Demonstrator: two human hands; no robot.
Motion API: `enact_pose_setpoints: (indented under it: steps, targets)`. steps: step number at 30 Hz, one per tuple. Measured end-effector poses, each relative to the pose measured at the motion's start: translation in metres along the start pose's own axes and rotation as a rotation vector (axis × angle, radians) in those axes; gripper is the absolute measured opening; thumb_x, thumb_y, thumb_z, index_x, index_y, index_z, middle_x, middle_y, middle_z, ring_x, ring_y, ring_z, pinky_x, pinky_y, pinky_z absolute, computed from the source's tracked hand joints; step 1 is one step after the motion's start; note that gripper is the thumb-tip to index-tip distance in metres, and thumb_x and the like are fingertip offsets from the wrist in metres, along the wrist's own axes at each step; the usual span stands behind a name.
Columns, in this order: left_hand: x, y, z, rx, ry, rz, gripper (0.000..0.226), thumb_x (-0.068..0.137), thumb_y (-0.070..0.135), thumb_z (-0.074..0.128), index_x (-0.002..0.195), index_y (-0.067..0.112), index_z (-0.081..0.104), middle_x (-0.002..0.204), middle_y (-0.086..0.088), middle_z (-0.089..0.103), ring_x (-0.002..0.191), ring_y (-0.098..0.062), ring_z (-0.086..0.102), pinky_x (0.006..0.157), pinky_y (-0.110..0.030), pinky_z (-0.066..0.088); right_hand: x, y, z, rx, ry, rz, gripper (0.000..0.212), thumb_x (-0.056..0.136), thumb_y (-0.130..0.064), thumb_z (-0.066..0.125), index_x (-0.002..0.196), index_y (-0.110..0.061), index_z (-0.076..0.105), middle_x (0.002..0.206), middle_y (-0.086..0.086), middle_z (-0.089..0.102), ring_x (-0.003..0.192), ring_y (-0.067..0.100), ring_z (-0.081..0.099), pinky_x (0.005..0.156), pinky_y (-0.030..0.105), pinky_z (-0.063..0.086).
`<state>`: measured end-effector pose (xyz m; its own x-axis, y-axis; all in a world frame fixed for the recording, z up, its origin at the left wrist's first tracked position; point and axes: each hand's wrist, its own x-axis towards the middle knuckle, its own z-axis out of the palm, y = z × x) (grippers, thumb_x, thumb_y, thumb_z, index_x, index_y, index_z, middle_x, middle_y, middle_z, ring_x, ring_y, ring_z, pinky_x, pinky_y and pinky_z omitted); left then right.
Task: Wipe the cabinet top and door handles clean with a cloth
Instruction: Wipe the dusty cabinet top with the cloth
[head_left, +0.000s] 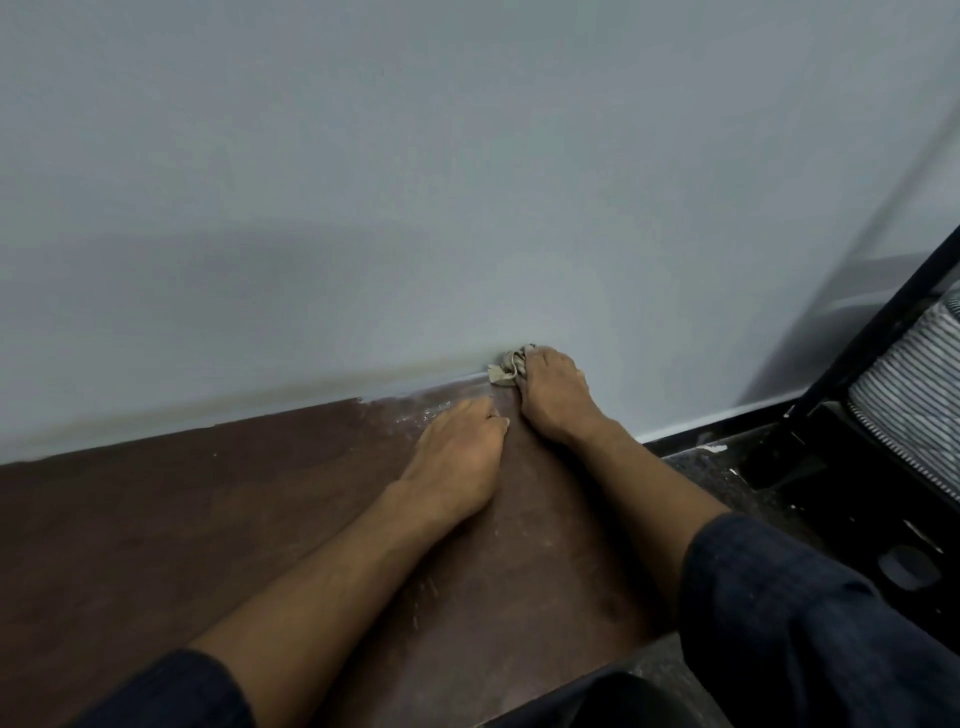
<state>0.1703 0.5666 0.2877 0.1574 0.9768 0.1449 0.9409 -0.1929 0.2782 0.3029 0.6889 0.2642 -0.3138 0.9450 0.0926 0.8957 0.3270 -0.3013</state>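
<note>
The dark brown cabinet top (208, 519) fills the lower left and runs up to a grey wall. My right hand (553, 389) presses a crumpled beige cloth (506, 366) into the back corner where the top meets the wall. Only part of the cloth shows past my fingers. My left hand (462, 452) lies palm down on the wood just left of the right hand, fingers together and holding nothing. Pale dusty smears (415, 410) mark the wood beside the left hand. No door handles are in view.
The grey wall (467, 182) rises straight behind the top. To the right the top ends, and a dark speckled floor (727, 467) lies below. A black frame holding striped fabric (914, 384) stands at the right edge.
</note>
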Motion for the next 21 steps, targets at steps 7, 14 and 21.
enact_pose_setpoints:
  steps: [7,14,21]
  targets:
    - [-0.011,-0.040,-0.026,-0.173,0.174,-0.198,0.033,0.087,0.004,0.052,0.109,0.019,0.072,0.111,-0.003,0.067,0.108,-0.023,0.061,0.096,-0.038,0.051,-0.032,-0.018,0.010,0.088,0.007,-0.306,0.040,0.102,-0.025,0.046,0.140,-0.012,0.050,0.148,0.011,0.048,0.139,0.031,0.037,0.117,0.047,0.028]
    - [-0.042,-0.092,-0.036,-0.117,0.241,-0.302,0.027,0.092,0.007,0.051,0.111,0.012,0.069,0.111,-0.006,0.066,0.109,-0.026,0.058,0.096,-0.038,0.048,-0.003,-0.001,0.007,0.038,0.024,-0.115,0.038,0.104,-0.029,0.042,0.138,-0.012,0.050,0.147,0.011,0.047,0.140,0.031,0.037,0.117,0.049,0.028]
    - [-0.060,-0.123,-0.044,-0.140,0.349,-0.349,0.032,0.102,0.021,0.046,0.124,0.007,0.064,0.121,-0.012,0.064,0.116,-0.030,0.055,0.100,-0.040,0.042,-0.024,-0.136,0.051,-0.093,-0.021,-0.240,0.047,0.100,-0.029,0.045,0.141,-0.004,0.044,0.143,0.021,0.044,0.133,0.040,0.035,0.110,0.057,0.026]
